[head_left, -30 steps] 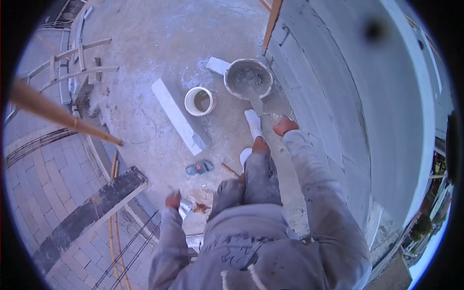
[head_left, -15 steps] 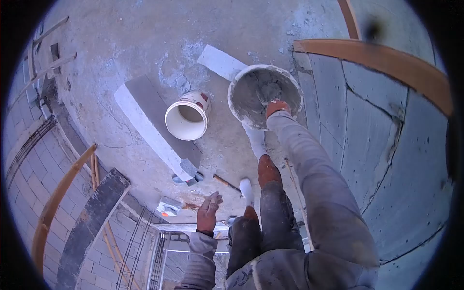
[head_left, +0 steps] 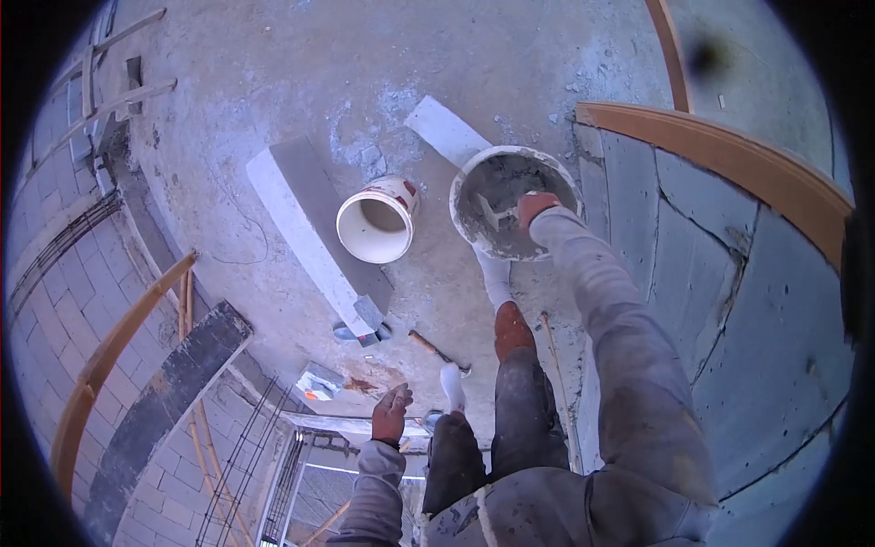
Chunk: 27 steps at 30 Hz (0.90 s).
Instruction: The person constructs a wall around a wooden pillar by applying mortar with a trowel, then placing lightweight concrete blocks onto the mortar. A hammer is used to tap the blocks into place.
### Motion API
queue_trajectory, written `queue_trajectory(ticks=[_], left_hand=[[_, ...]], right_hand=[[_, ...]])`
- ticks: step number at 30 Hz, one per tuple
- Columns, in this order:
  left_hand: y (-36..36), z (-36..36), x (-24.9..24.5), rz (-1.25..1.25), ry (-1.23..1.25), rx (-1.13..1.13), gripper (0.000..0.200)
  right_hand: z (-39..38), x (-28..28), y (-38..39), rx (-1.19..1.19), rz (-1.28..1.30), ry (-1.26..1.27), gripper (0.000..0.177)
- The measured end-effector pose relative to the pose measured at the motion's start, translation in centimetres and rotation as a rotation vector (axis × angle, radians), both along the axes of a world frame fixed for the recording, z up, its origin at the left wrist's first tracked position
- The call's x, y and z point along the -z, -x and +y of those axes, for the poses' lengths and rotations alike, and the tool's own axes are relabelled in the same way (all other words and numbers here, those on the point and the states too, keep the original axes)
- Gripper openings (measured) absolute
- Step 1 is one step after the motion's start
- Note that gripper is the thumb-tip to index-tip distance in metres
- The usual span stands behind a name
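Note:
My right hand (head_left: pixel 540 208) is closed on the handle of a trowel (head_left: pixel 497 215), over the near right part of a round tub (head_left: pixel 460 211). The trowel's blade rests in the grey mortar (head_left: pixel 519 178) inside the tub. My left hand (head_left: pixel 390 415) hangs in the air at the lower middle, its fingers apart and nothing in it. A white bucket (head_left: pixel 375 228) lies on its side left of the tub, against a long grey block (head_left: pixel 314 242).
A hammer (head_left: pixel 437 351) lies on the floor near my feet. A pale block (head_left: pixel 447 130) touches the tub's far side. On the right stands a block wall (head_left: pixel 693 264) with a wooden beam (head_left: pixel 720 146). A thin stick (head_left: pixel 558 383) stands beside my right leg.
My right hand has shifted within the tub, and more of the trowel's blade shows to its left. The whole view has moved slightly. My left hand remains empty.

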<state>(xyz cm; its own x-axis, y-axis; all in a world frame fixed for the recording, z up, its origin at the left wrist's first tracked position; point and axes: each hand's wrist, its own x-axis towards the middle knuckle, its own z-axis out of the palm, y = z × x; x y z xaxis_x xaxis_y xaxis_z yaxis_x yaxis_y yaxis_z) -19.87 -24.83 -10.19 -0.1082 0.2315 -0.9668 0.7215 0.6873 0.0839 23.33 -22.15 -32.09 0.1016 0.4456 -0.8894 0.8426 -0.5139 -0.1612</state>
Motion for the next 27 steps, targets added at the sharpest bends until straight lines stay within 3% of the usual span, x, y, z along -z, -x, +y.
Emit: queue_trajectory(ticks=[8,10,12,14,18,19,20,21,22,23,24,27], left_hand=[[-1.4,0.1,-2.9,-0.158,-0.152,0.092,0.042],[-0.1,-0.4,-4.3,-0.272,-0.211,0.185,0.043],[2.7,-0.6,-5.4,-0.345,-0.272,0.279,0.044],[5.7,-0.3,-5.5,-0.345,-0.524,0.713,0.040],[9.0,0.4,-7.9,-0.637,-0.760,1.298,0.033],[13.3,2.2,-2.6,-0.718,-0.961,1.625,0.030],[11.4,0.7,-5.7,-0.619,-0.672,1.423,0.028],[12.7,1.3,-0.3,-0.799,-0.611,1.560,0.028],[13.6,3.1,4.2,-0.853,-0.503,2.258,0.026],[10.2,4.7,7.4,-0.811,-0.419,2.951,0.024],[6.1,2.4,7.7,-0.906,-0.405,3.064,0.024],[0.6,-3.9,5.3,-0.777,-0.466,3.244,0.024]], right_hand=[[-6.8,-5.4,-1.1,0.223,0.046,-0.148,0.032],[-11.2,-7.5,1.1,0.518,0.308,-0.170,0.036],[-16.5,-13.0,4.8,0.627,0.429,-0.492,0.049],[-21.5,-21.5,9.4,0.695,0.400,-0.649,0.051],[-33.7,-40.1,21.2,1.291,0.717,-0.509,0.042],[-37.8,-42.1,25.3,1.396,0.727,-0.568,0.035],[-41.1,-45.0,29.1,1.483,0.664,-0.629,0.034],[-44.9,-47.6,32.3,1.585,0.592,-0.687,0.034],[-49.8,-49.0,35.7,1.758,0.458,-0.744,0.034],[-53.6,-49.7,39.7,1.646,0.223,-0.861,0.036],[-56.4,-50.3,43.2,1.492,0.011,-0.931,0.039],[-64.7,-53.8,53.6,1.708,-0.259,-0.894,0.038]])
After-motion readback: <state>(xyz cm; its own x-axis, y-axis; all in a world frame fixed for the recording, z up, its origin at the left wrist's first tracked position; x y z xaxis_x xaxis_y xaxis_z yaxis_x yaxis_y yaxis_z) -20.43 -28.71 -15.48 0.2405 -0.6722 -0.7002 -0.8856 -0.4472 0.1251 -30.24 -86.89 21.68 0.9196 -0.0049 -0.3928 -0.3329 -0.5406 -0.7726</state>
